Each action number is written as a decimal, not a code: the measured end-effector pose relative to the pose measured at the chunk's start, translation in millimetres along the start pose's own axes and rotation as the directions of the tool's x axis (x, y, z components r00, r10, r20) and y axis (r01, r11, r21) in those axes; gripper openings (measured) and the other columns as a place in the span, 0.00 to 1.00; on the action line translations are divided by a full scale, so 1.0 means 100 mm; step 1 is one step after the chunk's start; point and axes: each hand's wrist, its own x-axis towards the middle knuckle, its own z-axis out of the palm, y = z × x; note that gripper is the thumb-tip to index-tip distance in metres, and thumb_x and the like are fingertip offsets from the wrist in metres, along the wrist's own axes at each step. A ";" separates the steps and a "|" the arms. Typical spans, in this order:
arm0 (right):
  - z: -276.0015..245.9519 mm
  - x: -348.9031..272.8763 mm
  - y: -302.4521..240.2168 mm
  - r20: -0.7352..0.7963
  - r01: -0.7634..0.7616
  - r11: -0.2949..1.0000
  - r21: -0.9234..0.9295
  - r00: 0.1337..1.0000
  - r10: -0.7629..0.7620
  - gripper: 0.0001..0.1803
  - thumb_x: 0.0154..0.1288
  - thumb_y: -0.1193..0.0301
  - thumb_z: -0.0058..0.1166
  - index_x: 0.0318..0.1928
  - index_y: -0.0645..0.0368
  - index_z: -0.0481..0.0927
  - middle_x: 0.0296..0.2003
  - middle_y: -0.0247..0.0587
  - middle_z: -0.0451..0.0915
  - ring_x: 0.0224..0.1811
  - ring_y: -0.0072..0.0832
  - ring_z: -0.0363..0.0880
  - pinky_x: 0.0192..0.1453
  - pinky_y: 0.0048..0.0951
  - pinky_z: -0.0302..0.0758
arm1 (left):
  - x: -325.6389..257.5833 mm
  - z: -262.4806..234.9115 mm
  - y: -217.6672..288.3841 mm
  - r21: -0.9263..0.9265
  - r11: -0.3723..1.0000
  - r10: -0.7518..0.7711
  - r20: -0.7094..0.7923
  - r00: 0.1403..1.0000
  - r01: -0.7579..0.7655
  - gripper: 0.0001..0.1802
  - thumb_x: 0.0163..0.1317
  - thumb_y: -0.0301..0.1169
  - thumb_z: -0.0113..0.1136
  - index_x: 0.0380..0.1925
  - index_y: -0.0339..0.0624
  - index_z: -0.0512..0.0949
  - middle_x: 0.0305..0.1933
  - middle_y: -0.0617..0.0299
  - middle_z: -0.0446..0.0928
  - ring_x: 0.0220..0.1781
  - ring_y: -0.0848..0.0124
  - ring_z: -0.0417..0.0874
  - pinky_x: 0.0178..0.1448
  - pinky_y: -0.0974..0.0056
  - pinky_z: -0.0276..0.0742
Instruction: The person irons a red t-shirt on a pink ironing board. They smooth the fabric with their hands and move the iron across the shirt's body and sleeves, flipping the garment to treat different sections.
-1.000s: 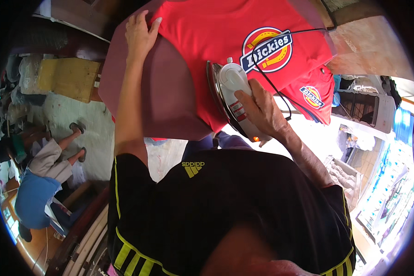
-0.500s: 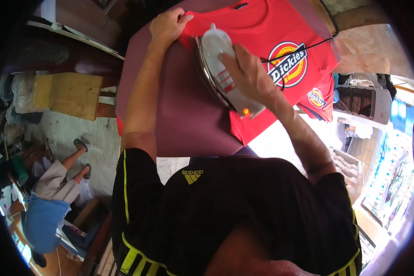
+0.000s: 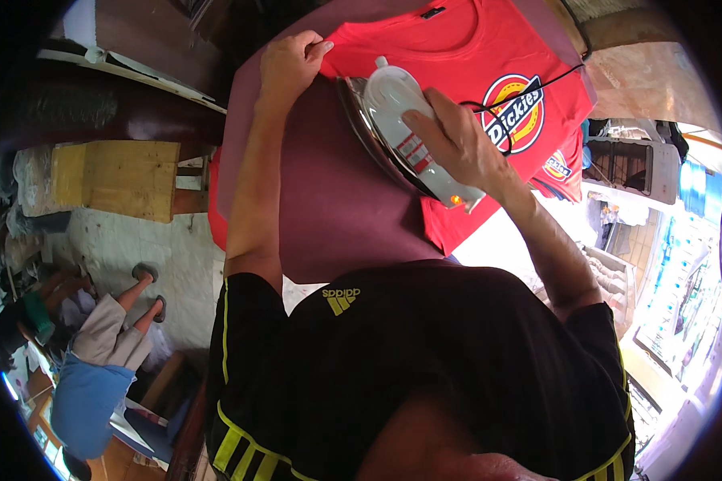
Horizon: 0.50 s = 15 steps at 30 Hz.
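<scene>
A red T-shirt (image 3: 449, 48) with a round yellow, white and dark printed emblem lies spread over a maroon padded board (image 3: 337, 192). At the far left of the shirt my left hand (image 3: 293, 64) pinches its edge, thumb against fingers. My right hand (image 3: 461, 144) is closed round the handle of a white electric iron (image 3: 393, 96), which has a shiny metal rim and a lit orange lamp at its heel. The iron rests along the shirt's left side, tip pointing away from me and partly past the cloth's edge. Its sole is hidden.
The iron's black cord (image 3: 549, 82) runs right across the shirt. Another emblem on red fabric (image 3: 560, 164) hangs at the board's right edge. Left on the floor side stand a wooden board (image 3: 132, 176) and a seated person in a blue top (image 3: 92, 401). A grey crate (image 3: 634, 168) is at right.
The iron and my right hand have shifted slightly right and nearer in the picture. My left hand keeps its pinch on the shirt. The whole view has moved a little.
</scene>
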 end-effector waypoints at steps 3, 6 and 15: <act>0.04 0.23 0.14 -0.040 0.182 0.977 -0.107 0.982 -0.187 0.14 0.73 0.67 0.53 0.40 0.69 0.72 0.22 0.51 0.69 0.19 0.40 0.72 0.25 0.38 0.68 | -0.02 -0.04 -0.09 -0.079 0.996 0.047 -0.034 0.998 -0.050 0.12 0.62 0.40 0.66 0.33 0.41 0.85 0.23 0.57 0.80 0.25 0.67 0.81 0.34 0.64 0.74; 0.04 0.45 0.31 -0.038 0.283 0.923 -0.261 0.952 -0.303 0.11 0.71 0.69 0.54 0.42 0.65 0.74 0.23 0.47 0.69 0.21 0.35 0.71 0.27 0.37 0.67 | -0.08 -0.20 -0.08 -0.139 0.985 -0.106 -0.034 0.994 0.100 0.13 0.63 0.41 0.64 0.32 0.42 0.85 0.23 0.58 0.82 0.25 0.64 0.83 0.34 0.61 0.76; -0.05 0.60 0.45 0.287 0.169 -0.233 -0.958 0.623 -0.728 0.14 0.66 0.66 0.54 0.49 0.57 0.80 0.43 0.49 0.82 0.39 0.31 0.81 0.36 0.28 0.75 | -0.08 -0.11 -0.03 0.017 0.999 -0.024 -0.144 0.989 0.027 0.19 0.66 0.46 0.59 0.33 0.40 0.84 0.30 0.56 0.83 0.34 0.55 0.83 0.40 0.52 0.76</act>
